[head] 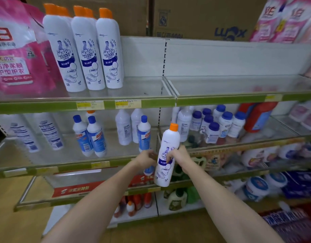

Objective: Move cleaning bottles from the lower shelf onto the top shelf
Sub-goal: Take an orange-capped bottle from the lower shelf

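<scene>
A white cleaning bottle with an orange cap is held upright in front of the lower shelf, just right of centre. My right hand grips its middle from the right. My left hand is at the bottle's left side, fingers curled against it. Several matching orange-capped bottles stand in rows on the top shelf, left of centre. Blue-capped bottles and other white bottles stand on the lower shelf.
Pink detergent bags fill the top shelf's left end, more pink bags sit at upper right. Cardboard boxes stand behind the top shelf. Small blue-lidded jars and a red jug crowd the lower shelf's right bay.
</scene>
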A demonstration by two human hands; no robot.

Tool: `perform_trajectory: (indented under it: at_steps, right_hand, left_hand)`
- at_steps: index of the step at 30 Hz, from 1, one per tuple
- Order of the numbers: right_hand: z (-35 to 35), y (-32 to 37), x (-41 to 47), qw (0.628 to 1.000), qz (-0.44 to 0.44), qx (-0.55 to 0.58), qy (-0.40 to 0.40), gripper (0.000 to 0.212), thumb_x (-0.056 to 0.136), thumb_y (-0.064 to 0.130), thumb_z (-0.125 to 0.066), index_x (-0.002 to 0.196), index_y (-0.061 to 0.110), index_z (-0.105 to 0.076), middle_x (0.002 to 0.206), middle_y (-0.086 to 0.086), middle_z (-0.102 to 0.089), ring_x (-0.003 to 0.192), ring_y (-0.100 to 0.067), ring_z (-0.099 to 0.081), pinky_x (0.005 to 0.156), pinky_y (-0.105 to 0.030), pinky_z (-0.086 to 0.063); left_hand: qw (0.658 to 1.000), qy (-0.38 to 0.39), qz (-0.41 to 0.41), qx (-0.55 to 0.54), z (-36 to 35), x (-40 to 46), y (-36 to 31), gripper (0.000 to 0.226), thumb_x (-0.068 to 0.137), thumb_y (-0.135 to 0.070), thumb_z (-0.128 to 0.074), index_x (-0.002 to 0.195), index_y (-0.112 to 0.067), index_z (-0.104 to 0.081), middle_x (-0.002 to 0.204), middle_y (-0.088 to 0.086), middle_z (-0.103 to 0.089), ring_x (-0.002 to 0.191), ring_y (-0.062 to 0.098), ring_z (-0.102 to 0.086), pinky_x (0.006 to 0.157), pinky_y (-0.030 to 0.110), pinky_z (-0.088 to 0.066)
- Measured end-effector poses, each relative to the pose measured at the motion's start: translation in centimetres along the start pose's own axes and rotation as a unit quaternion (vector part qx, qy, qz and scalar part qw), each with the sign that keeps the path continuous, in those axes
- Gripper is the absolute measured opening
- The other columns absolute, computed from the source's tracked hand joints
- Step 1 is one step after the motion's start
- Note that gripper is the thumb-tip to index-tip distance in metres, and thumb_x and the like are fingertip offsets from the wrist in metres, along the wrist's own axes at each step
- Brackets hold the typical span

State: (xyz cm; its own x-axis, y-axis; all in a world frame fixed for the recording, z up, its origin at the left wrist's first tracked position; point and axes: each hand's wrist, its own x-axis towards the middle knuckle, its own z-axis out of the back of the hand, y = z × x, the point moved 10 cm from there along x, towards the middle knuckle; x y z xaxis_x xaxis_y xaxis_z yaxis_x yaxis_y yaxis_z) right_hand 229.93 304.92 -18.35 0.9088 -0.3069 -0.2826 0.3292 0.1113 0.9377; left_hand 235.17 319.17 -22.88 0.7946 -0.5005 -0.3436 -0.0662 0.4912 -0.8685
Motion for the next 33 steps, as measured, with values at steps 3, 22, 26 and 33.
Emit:
perform_trajectory:
  at_steps: [3, 22, 26, 33]
  right_hand:
    - [-0.1, -1.0, -1.9, 0.999, -0.021, 0.017, -0.022, 0.027, 0.06, -0.017, -0.064, 0.082, -0.003, -0.065, 0.09, -0.018, -0.074, 0.08, -0.027, -0.068, 0.065, -0.031, -0.055]
    - [-2.9, -3.2, -4.4, 0.986, -0.109, 0.114, -0.056, 0.05, 0.09, 0.047, -0.069, 0.122, 0.012, -0.057, 0.108, -0.01, -0.074, 0.093, -0.028, -0.074, 0.081, -0.046, -0.06]
    - [-3.0, -1.9, -4.5, 0.988, -0.08, 0.119, -0.064, 0.048, 0.086, 0.04, -0.076, 0.119, 0.011, -0.057, 0.106, -0.01, -0.074, 0.09, -0.027, -0.074, 0.083, -0.051, -0.06]
    - [-2.7, 0.3, -4.1, 0.989, -0.067, 0.014, -0.131, 0.056, 0.069, 0.044, -0.088, 0.106, 0.018, -0.055, 0.1, -0.01, -0.072, 0.082, -0.028, -0.073, 0.076, -0.05, -0.062]
  left_hand:
    - [0.997, 0.061, -0.015, -0.034, -1.5, -1.6, 0.0, 0.047, 0.076, 0.005, -0.064, 0.121, -0.006, -0.062, 0.115, 0.011, -0.071, 0.107, 0.028, -0.068, 0.095, 0.048, -0.055]
    - [0.994, 0.104, 0.038, -0.025, -0.5, -8.0, 2.4, 0.059, 0.07, -0.058, -0.081, 0.111, -0.017, -0.071, 0.103, -0.002, -0.077, 0.101, 0.021, -0.072, 0.099, 0.047, -0.052]
    - [0.994, 0.09, 0.034, -0.055, -0.4, -8.1, 2.3, 0.054, 0.075, -0.049, -0.082, 0.116, -0.018, -0.068, 0.106, -0.002, -0.076, 0.102, 0.02, -0.072, 0.101, 0.046, -0.052]
    - [0.997, 0.017, -0.017, -0.073, -1.4, -8.0, 1.1, 0.094, 0.052, -0.03, -0.096, 0.127, -0.023, -0.042, 0.116, -0.004, -0.063, 0.103, 0.013, -0.064, 0.08, 0.03, -0.057]
